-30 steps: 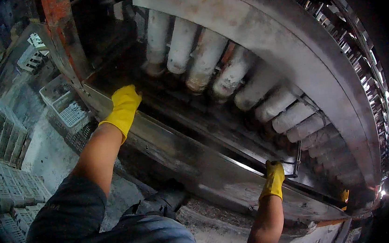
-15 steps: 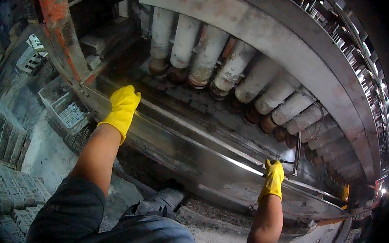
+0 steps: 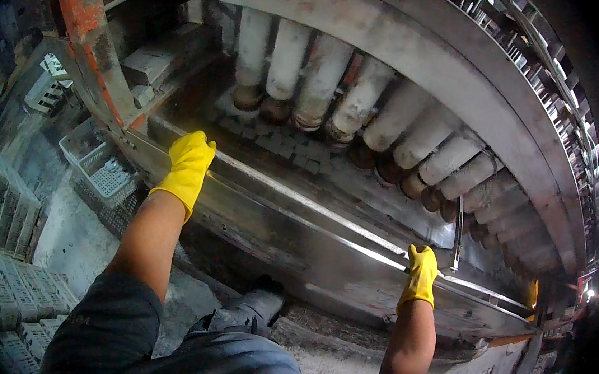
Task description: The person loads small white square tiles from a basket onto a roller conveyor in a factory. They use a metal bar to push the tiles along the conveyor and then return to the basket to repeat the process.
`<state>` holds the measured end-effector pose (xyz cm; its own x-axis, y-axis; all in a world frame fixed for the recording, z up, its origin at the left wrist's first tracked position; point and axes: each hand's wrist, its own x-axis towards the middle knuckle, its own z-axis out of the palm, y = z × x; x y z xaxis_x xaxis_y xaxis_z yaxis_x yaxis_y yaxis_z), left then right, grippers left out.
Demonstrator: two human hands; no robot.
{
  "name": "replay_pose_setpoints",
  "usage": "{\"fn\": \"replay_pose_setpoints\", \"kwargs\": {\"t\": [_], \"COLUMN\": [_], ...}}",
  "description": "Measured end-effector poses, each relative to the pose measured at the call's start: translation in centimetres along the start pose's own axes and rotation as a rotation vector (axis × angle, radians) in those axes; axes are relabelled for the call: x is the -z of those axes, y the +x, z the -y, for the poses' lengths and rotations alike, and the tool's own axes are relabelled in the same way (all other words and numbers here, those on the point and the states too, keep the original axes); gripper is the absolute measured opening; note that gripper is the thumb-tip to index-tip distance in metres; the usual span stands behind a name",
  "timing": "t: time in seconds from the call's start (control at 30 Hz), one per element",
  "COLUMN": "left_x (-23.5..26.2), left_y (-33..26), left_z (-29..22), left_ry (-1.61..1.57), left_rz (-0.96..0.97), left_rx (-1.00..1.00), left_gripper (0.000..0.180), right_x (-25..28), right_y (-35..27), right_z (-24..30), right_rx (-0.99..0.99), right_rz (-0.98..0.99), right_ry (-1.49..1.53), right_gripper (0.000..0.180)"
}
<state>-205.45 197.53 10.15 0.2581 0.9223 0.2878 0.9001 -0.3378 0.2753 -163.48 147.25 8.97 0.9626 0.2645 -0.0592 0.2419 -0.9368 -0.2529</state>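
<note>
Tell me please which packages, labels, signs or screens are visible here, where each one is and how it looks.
No packages, labels, signs or screens can be made out.
The nearest to a container is a pale grey plastic crate, open lattice walls, on the floor left of the left hand.
Stacked grey trays lie at the far left.

Glossy yellow rubber gloves (image 3: 188, 165); shiny scuffed metal rail (image 3: 301, 205); dusty matt rollers (image 3: 318, 84).
</note>
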Motion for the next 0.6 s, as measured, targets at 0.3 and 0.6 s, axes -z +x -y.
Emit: {"fn": "replay_pose_setpoints", "kwargs": {"t": [0.3, 0.6], "left_x": [-0.4, 0.0], "left_y": [-0.8, -1.5], "left_z": [0.7, 0.8], "left_ry": [-0.005, 0.001], "left_rz": [-0.082, -0.078], "left_rx": [-0.041, -0.031], "left_gripper": [0.036, 0.036], "right_x": [2.9, 2.3], "right_y": [-3.2, -2.9], "right_z": [2.6, 1.2], "right_rx": [-0.078, -0.098], "right_rz": [0.068, 0.091], "right_ry": [0.061, 0.031], "right_gripper": [0.048, 0.050]}}
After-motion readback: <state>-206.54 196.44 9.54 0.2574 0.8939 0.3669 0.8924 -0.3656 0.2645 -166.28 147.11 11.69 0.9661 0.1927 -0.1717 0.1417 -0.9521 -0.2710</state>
